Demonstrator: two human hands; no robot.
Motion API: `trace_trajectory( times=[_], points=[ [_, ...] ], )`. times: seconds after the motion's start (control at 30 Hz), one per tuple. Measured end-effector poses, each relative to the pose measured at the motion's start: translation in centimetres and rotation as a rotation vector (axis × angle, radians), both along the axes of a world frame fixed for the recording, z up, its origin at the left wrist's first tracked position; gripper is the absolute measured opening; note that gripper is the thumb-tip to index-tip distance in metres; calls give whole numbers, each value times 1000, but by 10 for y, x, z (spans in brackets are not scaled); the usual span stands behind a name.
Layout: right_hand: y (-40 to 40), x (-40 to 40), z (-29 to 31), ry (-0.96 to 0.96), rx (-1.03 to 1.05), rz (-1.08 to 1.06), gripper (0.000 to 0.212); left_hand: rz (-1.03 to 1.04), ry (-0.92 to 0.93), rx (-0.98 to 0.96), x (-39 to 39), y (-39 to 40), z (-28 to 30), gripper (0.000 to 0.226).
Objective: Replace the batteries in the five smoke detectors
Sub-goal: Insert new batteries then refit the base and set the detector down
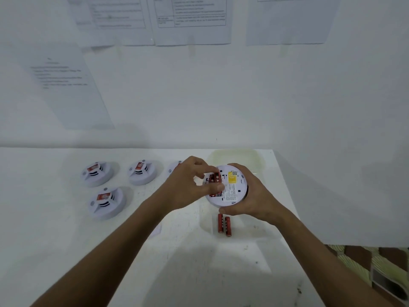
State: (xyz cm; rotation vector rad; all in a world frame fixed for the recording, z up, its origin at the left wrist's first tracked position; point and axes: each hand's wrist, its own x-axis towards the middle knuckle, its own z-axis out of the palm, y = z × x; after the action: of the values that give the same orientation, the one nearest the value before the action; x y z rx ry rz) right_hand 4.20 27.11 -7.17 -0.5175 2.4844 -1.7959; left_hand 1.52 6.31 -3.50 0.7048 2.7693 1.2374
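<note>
Right hand (254, 196) cups the flipped detector (225, 185); left hand (190, 185) pinches a battery (215, 181) lying front-to-back along its bay, right at the fingertips.

A white wall (221, 96) fills the upper half of the view, and it's papered with printed sheets; three sheets (192, 18) hang in a row along the top (text too blurred to read), and a fourth sheet (68, 85) hangs lower at the left, slanting in this wide lens; below the wall runs a white table (55, 251), its surface scuffed with small dark specks; soft shadows fall across its near part; past the table's right edge, low in the corner, a patterned floor (365, 264) in brown and pale green shows.
</note>
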Motion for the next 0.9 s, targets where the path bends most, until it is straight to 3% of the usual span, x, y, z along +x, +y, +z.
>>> trace_trajectory(
  times=[0.1,0.17,0.37,0.53,0.63,0.77,0.83,0.9],
  points=[
    [-13,0,2,-19,26,36,90,-137,-139,34,10,-26,2,73],
    [-24,1,2,-26,52,59,91,-130,-174,55,13,-42,0,80],
    [-57,3,5,-55,89,127,89,-105,-100,13,23,-76,0,71],
    [-76,6,3,-60,82,134,92,-93,-105,32,33,-95,-7,49],
    [-87,8,2,-61,72,130,93,-80,-116,60,38,-103,-11,53],
    [-97,11,-4,-66,64,84,93,-14,-173,100,41,-127,-22,75],
    [-99,13,-11,-89,46,62,93,70,-222,27,39,-144,-34,82],
    [-101,17,-17,-109,38,46,94,132,-233,-186,40,-159,-48,82]
  ],
)
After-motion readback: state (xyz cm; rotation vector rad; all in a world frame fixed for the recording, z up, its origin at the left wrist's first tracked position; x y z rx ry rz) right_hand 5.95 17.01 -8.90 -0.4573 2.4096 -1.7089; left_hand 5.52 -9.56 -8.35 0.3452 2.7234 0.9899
